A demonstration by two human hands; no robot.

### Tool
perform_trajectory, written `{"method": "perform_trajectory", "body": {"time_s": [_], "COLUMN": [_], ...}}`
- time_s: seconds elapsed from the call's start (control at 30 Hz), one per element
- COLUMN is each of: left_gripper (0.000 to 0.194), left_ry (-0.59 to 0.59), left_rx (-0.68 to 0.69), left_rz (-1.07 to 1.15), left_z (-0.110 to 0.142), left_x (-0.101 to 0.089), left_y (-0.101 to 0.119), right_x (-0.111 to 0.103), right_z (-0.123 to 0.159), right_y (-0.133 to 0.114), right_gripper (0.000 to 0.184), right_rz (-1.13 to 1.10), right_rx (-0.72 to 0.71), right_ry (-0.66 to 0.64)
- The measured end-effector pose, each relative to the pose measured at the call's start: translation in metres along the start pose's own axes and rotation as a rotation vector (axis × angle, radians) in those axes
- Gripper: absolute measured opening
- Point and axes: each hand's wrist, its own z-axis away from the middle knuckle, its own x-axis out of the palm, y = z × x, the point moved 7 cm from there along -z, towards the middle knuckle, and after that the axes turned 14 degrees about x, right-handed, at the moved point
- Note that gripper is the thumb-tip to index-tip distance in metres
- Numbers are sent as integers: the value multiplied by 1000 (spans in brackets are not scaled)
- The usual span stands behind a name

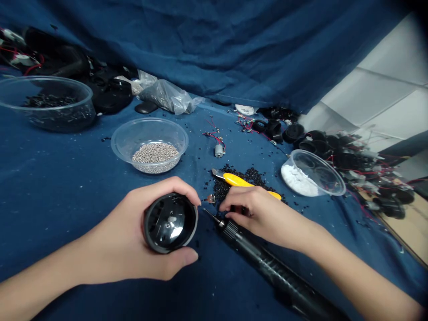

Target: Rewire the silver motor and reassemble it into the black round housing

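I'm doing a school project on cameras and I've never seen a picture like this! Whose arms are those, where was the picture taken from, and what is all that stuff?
No robot here, just a person using two bare hands. The picture comes from a camera worn on the person's head, looking forward and down, so those arms are the person's own.

The left hand holds a round black case with a shiny inside. The right hand is just above a black screwdriver.

On the blue cloth lie a yellow knife, a heap of black pellets, a bowl of silver beads, a bowl of white powder and a small motor with red wires. More black cases are piled at the right.
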Motion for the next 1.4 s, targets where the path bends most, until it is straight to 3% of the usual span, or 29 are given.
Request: {"method": "perform_trajectory", "body": {"time_s": [0.2, 0.33, 0.5, 0.7, 0.97, 1.4], "left_gripper": [39, 37, 37, 39, 40, 40], "left_ry": [89, 152, 113, 95, 61, 19], "left_rx": [8, -12, -63, -64, -72, -81], "left_rz": [-12, -18, 17, 1, -14, 6], "left_z": [-4, -5, -4, -3, -3, -3], "left_x": [-8, -13, -7, -7, -3, 1], "left_y": [-3, -3, -6, -6, -5, -7], "right_x": [7, 2, -6, -1, 11, 12], "right_z": [-5, -4, -7, -18, -15, -16], "right_y": [6, 4, -5, -21, -26, -24], "right_gripper": [12, 14, 15, 15, 17, 13], "right_rz": [48, 20, -54, -48, -7, -132], "right_rx": [-49, 2, 98, 42, 14, -10], "right_ry": [-33, -3, 81, 141, 92, 78]}}
